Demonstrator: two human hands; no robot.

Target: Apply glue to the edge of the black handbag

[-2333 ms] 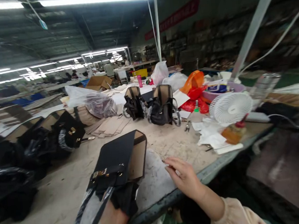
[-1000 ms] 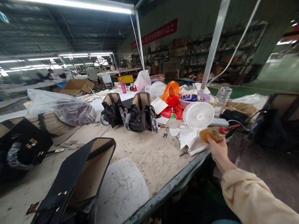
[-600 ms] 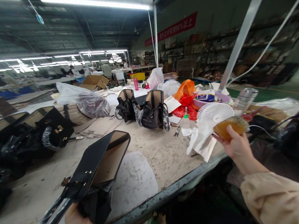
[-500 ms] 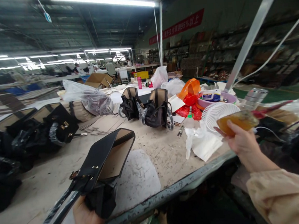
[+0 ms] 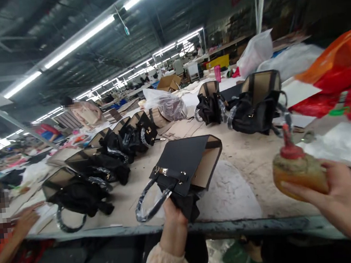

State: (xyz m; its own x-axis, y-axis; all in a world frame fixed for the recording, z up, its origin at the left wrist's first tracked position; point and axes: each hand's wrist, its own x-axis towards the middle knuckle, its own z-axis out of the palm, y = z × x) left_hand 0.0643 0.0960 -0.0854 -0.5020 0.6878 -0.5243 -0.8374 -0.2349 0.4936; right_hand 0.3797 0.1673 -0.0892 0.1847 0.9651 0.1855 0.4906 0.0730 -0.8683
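My left hand (image 5: 172,216) is closed on the black lining under a black handbag (image 5: 183,163), which lies tilted on the worktable (image 5: 253,174) with its open cardboard-lined mouth facing right and its plastic-wrapped handle (image 5: 147,201) hanging toward me. My right hand (image 5: 338,199) is wrapped round a squat amber glue bottle (image 5: 300,169) with a red nozzle, held upright over the table's near right edge.
A row of several black handbags (image 5: 104,162) runs along the table's left side and two more (image 5: 253,104) stand at the back. Orange and red plastic bags (image 5: 339,76) and white paper (image 5: 342,145) lie at right. Another person (image 5: 6,236) sits at lower left.
My right hand picked the glue bottle up from the right side of the table and brought it closer. My view swung left, and the handbag now lies nearer the middle.
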